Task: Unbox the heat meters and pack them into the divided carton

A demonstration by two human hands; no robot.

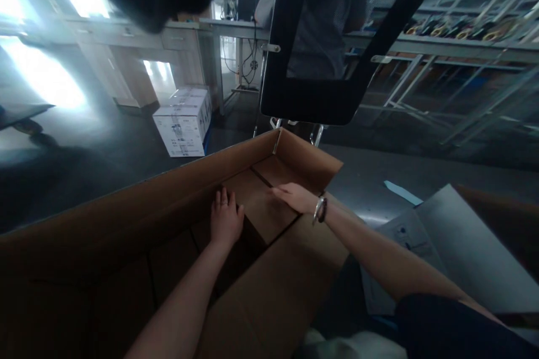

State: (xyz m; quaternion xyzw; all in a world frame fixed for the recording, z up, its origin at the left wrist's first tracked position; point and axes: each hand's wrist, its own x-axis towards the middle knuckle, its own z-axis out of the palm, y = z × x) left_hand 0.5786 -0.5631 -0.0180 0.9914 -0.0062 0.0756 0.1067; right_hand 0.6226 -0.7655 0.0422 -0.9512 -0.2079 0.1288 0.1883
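A large open cardboard carton [269,286] spreads below me with its flaps raised. Inside, a smaller brown cardboard box [263,213] lies near the far corner, with dark gaps along its sides. My left hand [227,219] rests at this box's left edge, palm down, fingers spread. Across the top from it, my right hand [297,197] lies with fingers stretched toward the left, touching the box near its far right side; some of its fingertips are blurred. A bracelet [320,210] circles the right wrist. Shadow covers the lower brown surfaces left of the box.
A black-framed chair [307,98] stands just beyond the carton, with a person [324,33] in front of its backrest. A white printed carton [183,123] sits on the floor at left. Another open white box [475,252] is at right. Workbenches [442,47] line the back.
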